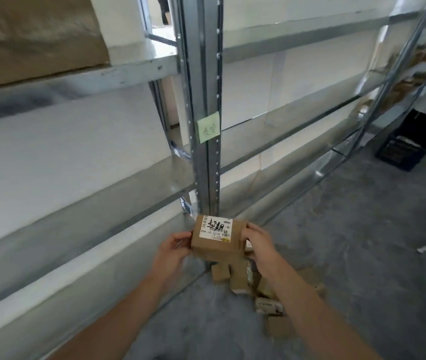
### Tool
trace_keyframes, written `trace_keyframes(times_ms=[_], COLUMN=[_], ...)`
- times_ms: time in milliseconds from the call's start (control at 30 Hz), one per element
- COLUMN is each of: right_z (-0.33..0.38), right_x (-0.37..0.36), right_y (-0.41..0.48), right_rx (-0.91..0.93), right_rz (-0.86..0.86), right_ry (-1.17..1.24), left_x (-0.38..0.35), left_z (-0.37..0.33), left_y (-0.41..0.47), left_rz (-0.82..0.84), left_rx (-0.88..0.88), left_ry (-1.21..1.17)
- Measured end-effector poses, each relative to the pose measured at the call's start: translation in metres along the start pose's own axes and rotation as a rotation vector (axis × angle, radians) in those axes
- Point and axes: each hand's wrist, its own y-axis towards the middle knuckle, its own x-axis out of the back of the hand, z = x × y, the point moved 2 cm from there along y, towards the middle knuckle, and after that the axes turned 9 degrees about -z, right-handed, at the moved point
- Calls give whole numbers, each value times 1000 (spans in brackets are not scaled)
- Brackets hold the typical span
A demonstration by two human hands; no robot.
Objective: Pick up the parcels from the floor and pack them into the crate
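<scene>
Gripping one labelled parcel (pixel 217 237) from either side, the left hand (pixel 173 252) and right hand (pixel 257 241) hold it raised before the rack post (pixel 206 126). The other parcels (pixel 243 281) lie at its foot. This looks like the carrying step, and the next move is probably to take it to the crate (pixel 409 146), well right of the post.
</scene>
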Motion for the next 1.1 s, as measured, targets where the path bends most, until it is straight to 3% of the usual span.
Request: trace_keyframes(times_ms=[233, 500, 800, 1100], right_z=[10, -12, -155, -342], right_x=[-80, -252, -431, -519], right_y=[-50, -170, -367, -521], right_rx=[172, 260, 232, 177], right_rz=[284, 695, 1057, 1304], right_ry=[-191, -296, -562, -813], left_x=[90, 276, 508, 627], left_z=[-18, -58, -27, 43], left_y=[-55, -139, -307, -467], left_rz=[-201, -438, -866, -1281], left_rx=[-97, -226, -218, -136], left_ry=[-246, -372, -517, -508])
